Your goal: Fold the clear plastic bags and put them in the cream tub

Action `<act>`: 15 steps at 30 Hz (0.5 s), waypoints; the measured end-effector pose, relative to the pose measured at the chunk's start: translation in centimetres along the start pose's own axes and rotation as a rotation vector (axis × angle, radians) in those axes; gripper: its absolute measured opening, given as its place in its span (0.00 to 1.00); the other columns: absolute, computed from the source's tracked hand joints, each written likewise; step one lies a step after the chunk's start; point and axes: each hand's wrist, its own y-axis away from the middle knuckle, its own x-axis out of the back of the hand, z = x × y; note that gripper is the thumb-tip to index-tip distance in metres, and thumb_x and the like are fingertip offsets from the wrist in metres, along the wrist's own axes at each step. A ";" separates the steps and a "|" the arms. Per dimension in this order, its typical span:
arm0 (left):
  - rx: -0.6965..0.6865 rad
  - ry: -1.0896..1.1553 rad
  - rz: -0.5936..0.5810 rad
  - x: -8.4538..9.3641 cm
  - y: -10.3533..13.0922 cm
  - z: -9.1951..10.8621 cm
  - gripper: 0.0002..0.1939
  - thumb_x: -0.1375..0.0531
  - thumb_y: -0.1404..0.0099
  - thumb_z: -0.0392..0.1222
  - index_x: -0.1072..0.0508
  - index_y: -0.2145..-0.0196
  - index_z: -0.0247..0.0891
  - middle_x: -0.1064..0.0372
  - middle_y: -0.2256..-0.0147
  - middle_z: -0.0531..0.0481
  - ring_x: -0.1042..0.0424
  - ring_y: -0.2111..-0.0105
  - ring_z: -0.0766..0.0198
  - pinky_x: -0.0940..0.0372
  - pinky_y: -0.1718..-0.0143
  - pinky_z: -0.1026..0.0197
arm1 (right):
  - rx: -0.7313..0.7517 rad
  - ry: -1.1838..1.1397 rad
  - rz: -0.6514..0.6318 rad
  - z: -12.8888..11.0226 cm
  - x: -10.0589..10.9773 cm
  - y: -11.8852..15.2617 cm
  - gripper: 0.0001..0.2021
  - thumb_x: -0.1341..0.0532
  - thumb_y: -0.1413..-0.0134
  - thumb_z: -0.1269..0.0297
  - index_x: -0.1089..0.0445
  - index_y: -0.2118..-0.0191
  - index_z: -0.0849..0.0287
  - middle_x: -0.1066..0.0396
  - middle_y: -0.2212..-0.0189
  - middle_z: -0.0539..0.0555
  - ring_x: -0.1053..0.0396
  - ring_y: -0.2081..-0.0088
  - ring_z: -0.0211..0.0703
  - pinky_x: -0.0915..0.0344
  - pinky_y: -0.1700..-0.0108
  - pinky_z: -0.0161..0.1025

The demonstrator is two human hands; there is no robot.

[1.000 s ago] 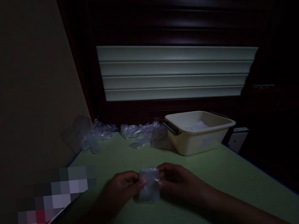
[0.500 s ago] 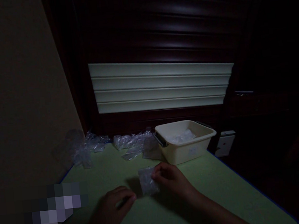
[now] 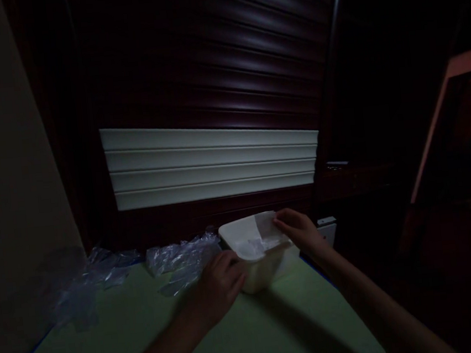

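Note:
A small clear plastic bag (image 3: 266, 224) hangs from the pinched fingertips of my right hand (image 3: 301, 231), over the opening of a cream plastic tub (image 3: 256, 277). More clear plastic shows inside the tub. At the tub's near left corner, my left hand (image 3: 223, 283) has its fingers curled against the side and rim. The tub's left handle, under those fingers, is hidden.
Crumpled clear plastic bags (image 3: 181, 259) lie along the back of the green table (image 3: 149, 323), left of the tub. A further heap of clear plastic (image 3: 74, 292) is at the left edge. Behind stands a dark slatted panel (image 3: 211, 95) with a pale band.
My right hand has carried the small bag forward and up to above the tub. My left hand has moved forward from the table to the tub's corner. The view has turned right.

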 end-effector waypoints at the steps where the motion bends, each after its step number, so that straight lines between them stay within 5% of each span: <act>1: 0.016 0.018 0.032 -0.6 -0.4 -0.4 0.08 0.49 0.31 0.35 0.30 0.62 0.36 0.33 0.62 0.44 0.32 0.60 0.56 0.32 0.59 0.51 | -0.040 0.034 -0.008 0.4 1.0 -1.2 0.13 0.35 0.51 0.56 0.31 0.68 0.62 0.29 0.70 0.51 0.31 0.68 0.41 0.34 0.66 0.37; 4: 0.047 0.062 0.108 -1.6 -0.9 -1.3 0.08 0.49 0.30 0.36 0.31 0.61 0.35 0.34 0.62 0.44 0.31 0.61 0.58 0.30 0.60 0.53 | -0.173 0.122 -0.053 1.6 3.5 -4.4 0.10 0.41 0.40 0.62 0.32 0.57 0.63 0.30 0.61 0.53 0.30 0.65 0.41 0.31 0.63 0.42; 8: 0.028 0.088 0.091 -1.7 -0.4 -1.6 0.08 0.49 0.29 0.38 0.31 0.57 0.38 0.33 0.57 0.45 0.33 0.54 0.56 0.32 0.54 0.50 | -0.323 0.193 -0.145 2.7 4.4 -6.9 0.14 0.42 0.39 0.62 0.35 0.50 0.61 0.33 0.53 0.56 0.31 0.57 0.46 0.31 0.58 0.47; 15: 0.100 0.087 0.063 -2.4 0.2 -1.1 0.11 0.53 0.28 0.37 0.33 0.54 0.38 0.37 0.53 0.43 0.32 0.53 0.57 0.31 0.52 0.53 | -0.446 0.240 -0.331 3.0 -0.5 -7.9 0.15 0.42 0.39 0.62 0.36 0.49 0.61 0.34 0.52 0.57 0.31 0.57 0.46 0.32 0.57 0.48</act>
